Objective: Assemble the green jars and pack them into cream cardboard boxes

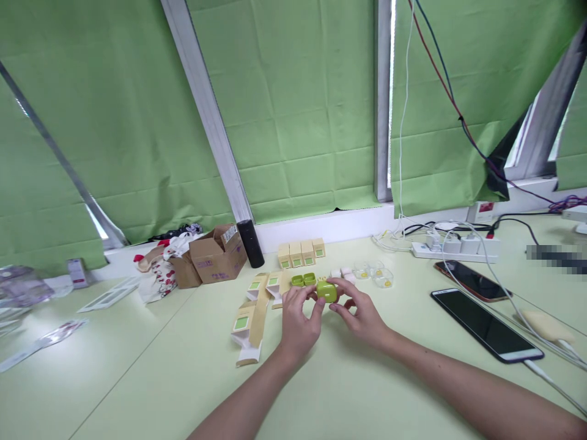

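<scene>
Both my hands meet over the middle of the pale green table. My left hand and my right hand pinch a small green plastic case between their fingertips. Just behind it lies an open green case with two round cups. Flattened tan cartons lie to the left of my left hand. A row of small folded tan boxes stands further back. Small white and clear pieces lie behind my right hand.
Two phones lie at the right, one on a cable, near a white power strip with chargers. A brown cardboard box, a black cylinder and a printed bag sit at the back left. Green curtains cover the window.
</scene>
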The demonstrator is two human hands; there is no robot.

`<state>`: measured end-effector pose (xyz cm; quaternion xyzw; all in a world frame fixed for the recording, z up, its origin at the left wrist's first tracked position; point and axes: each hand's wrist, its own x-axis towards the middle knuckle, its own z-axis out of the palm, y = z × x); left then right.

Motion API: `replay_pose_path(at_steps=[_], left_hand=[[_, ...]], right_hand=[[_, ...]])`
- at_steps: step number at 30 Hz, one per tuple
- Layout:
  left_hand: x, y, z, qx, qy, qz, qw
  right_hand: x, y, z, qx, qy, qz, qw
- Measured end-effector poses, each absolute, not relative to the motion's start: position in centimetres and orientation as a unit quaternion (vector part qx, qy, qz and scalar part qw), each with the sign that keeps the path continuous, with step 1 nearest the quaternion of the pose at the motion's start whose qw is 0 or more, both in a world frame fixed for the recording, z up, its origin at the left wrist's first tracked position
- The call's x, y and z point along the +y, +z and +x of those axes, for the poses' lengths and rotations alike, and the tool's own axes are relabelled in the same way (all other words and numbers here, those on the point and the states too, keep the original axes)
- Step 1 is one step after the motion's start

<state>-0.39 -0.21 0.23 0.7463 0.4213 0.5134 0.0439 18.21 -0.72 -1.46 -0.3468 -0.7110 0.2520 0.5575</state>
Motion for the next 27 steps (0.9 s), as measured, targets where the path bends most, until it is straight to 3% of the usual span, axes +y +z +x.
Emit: replay_pose_path(at_steps=[14,27], left_hand=[[-0.21,0.18,-0.49,0.418,0.502,0.754,0.065],[0.01,0.05,-0.51,0.436,0.471,0.765,0.048]], right_hand=[[-0.77,-1.34,18.2,-0.694,0.308,-0.344,0.552],[0.1,-2.09,18.19,-0.632,0.43,-0.281,0.581]])
